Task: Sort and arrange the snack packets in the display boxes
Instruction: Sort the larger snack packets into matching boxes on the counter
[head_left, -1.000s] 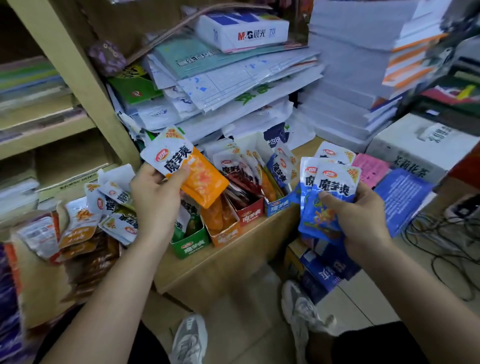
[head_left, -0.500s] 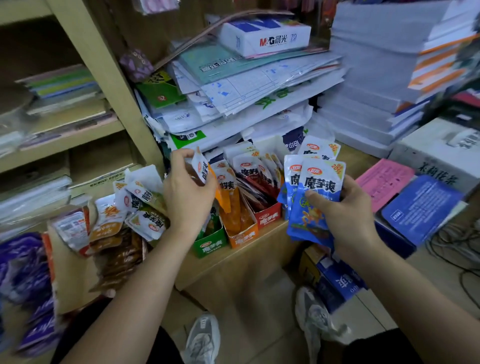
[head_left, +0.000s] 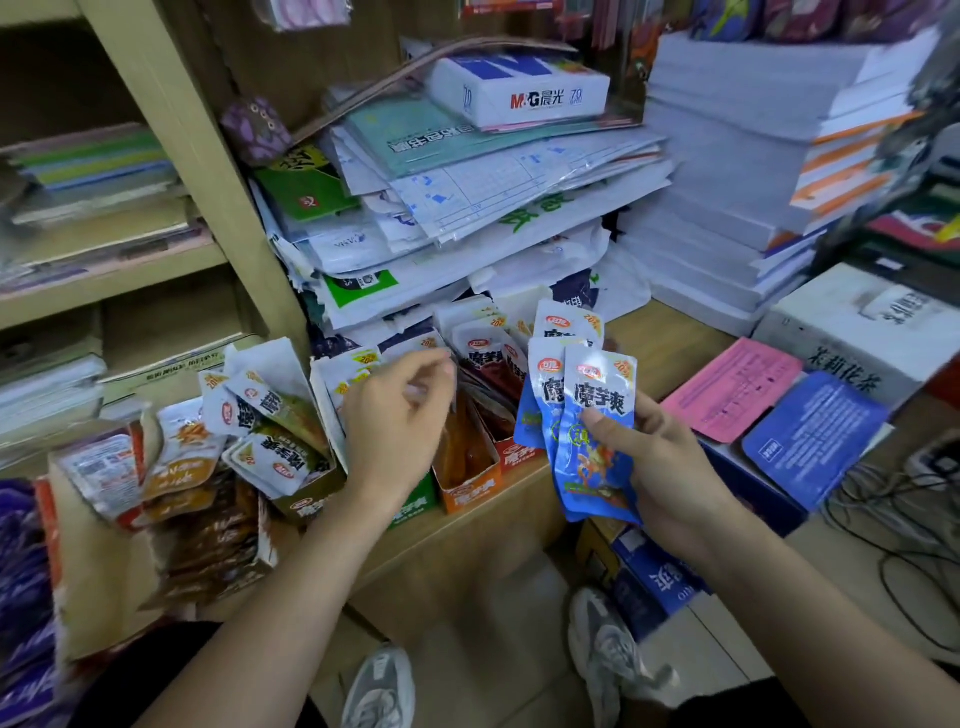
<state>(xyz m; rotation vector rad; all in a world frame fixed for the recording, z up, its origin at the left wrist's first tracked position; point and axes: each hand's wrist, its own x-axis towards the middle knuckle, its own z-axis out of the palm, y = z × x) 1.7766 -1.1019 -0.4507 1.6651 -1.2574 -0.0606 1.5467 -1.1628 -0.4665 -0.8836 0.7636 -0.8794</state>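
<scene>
Several blue packets (head_left: 597, 447) are fanned upright in your right hand (head_left: 670, 467). Your thumb presses across the front of the nearest one and your fingers curl round behind the bunch, so the grip is firm. You hold them just above the front edge of the bench (head_left: 670, 338), to the right of the row of display boxes.

Your left hand (head_left: 395, 431) hangs over the orange box (head_left: 470, 486), back of the hand towards you. Its fingers (head_left: 431, 374) are loosely bent and blurred, with thumb and forefinger reaching right, and they grip nothing that shows. Orange packets (head_left: 462, 441) stand inside that box, just under your fingertips.

Beside it, the green box (head_left: 413, 506) is mostly hidden by your wrist. The red box (head_left: 514, 454) sits on the other side, its red packets (head_left: 488, 358) upright behind your fingers. Further left, olive packets (head_left: 275, 415) spill at loose angles out of an olive box (head_left: 311, 501).
</scene>
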